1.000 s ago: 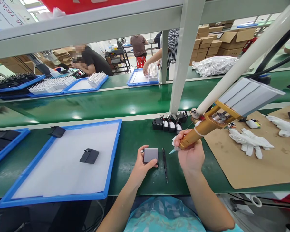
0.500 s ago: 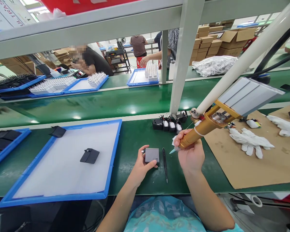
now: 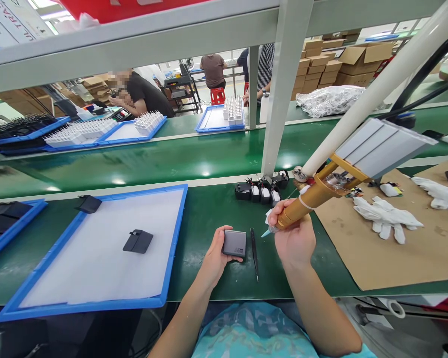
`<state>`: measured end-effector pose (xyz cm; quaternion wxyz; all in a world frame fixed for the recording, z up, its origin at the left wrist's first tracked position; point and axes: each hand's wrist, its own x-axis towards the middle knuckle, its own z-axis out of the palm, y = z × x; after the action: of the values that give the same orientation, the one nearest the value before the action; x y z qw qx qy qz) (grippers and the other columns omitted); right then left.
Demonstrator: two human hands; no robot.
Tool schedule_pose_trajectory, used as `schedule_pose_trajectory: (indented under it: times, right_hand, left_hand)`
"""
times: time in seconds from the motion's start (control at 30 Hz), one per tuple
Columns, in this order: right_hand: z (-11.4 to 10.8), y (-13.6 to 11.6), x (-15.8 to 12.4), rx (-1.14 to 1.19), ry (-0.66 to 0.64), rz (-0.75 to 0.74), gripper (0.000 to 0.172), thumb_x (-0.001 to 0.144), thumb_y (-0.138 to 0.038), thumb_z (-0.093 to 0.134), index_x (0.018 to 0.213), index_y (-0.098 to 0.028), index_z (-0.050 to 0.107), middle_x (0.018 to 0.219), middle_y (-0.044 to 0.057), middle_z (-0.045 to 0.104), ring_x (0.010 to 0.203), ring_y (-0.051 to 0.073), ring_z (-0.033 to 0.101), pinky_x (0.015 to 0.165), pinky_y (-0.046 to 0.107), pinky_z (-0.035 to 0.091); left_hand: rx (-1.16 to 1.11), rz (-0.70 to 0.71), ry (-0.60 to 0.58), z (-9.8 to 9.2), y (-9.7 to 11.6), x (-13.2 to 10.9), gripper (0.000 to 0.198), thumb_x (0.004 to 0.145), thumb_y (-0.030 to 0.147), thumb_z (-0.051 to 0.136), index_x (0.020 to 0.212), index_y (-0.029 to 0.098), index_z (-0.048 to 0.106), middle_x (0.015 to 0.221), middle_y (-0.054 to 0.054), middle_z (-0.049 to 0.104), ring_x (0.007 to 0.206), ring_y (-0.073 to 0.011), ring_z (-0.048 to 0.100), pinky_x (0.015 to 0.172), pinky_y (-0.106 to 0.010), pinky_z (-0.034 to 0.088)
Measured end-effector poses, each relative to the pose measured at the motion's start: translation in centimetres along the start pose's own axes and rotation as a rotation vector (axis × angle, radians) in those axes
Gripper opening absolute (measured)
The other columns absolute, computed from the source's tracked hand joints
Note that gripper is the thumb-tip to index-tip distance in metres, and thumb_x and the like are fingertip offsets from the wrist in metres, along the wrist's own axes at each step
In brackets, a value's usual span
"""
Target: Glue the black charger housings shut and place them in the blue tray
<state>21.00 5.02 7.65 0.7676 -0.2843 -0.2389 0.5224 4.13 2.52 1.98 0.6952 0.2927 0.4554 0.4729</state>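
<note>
My left hand (image 3: 213, 257) grips a small grey square block (image 3: 234, 242) and holds it tilted just above the green bench (image 3: 209, 219). My right hand (image 3: 294, 237) is wrapped round the gold barrel of a dispensing gun (image 3: 306, 204), whose bluish tip (image 3: 266, 232) points left toward the block, a short gap away. A white tube (image 3: 377, 89) and a grey flat housing (image 3: 384, 146) rise from the gun to the upper right. Black tweezers (image 3: 254, 251) lie on the bench between my hands.
A blue-rimmed white tray (image 3: 97, 298) at left holds one black part (image 3: 138, 241); another black part (image 3: 88, 203) sits on its far rim. Several black components (image 3: 263, 190) lie behind my hands. White gloves (image 3: 384, 216) rest on brown cardboard (image 3: 395, 258) at right. Other people work beyond the conveyor.
My left hand has turned the grey block so a printed face shows, and shifted it slightly nearer. The right hand and gun have stayed put. A far worker's arm has withdrawn from a tray.
</note>
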Motion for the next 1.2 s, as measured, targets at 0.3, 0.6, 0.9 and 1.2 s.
schedule_pose_trajectory:
  times: [0.3, 0.6, 0.9, 1.2]
  right_hand:
    - [-0.06, 0.01, -0.08, 0.003, -0.001, -0.002, 0.020, 0.083, -0.033, 0.050, 0.075, -0.021, 0.063, 0.069, -0.001, 0.058, 0.051, 0.010, 0.054, 0.052, 0.025, 0.044]
    - [-0.13, 0.04, -0.01, -0.020, -0.004, -0.005, 0.020, 0.084, -0.034, 0.049, 0.076, -0.021, 0.062, 0.070, -0.001, 0.058, 0.052, 0.010, 0.054, 0.052, 0.025, 0.044]
    - [-0.08, -0.03, -0.10, -0.017, -0.001, -0.008, 0.020, 0.084, -0.033, 0.049, 0.075, -0.022, 0.063, 0.069, -0.001, 0.058, 0.052, 0.010, 0.054, 0.052, 0.025, 0.044]
    - [-0.05, -0.01, 0.00, 0.002, -0.003, -0.004, 0.020, 0.084, -0.031, 0.049, 0.075, -0.021, 0.064, 0.069, -0.001, 0.058, 0.052, 0.010, 0.054, 0.052, 0.024, 0.045]
  left_hand:
    - [0.048, 0.045, 0.000, -0.26, -0.03, -0.11, 0.045, 0.078, 0.049, 0.070, 0.109, 0.022, 0.051, 0.089, -0.002, 0.058, 0.072, -0.0153, 0.059, 0.056, -0.027, 0.055]
    - [-0.101, -0.030, -0.026, -0.25, 0.07, 0.08, 0.051, 0.081, 0.063, 0.058, 0.107, 0.019, 0.058, 0.091, -0.008, 0.065, 0.071, -0.0202, 0.063, 0.053, -0.033, 0.056]
    - [-0.079, -0.026, -0.023, -0.37, 0.00, 0.21, 0.051, 0.083, 0.063, 0.056, 0.108, 0.020, 0.056, 0.089, -0.008, 0.064, 0.072, -0.0206, 0.063, 0.057, -0.034, 0.056]
    - [-0.035, 0.005, -0.017, -0.23, -0.10, 0.11, 0.050, 0.083, 0.063, 0.056, 0.109, 0.020, 0.054, 0.088, -0.007, 0.063, 0.072, -0.0196, 0.062, 0.061, -0.035, 0.056]
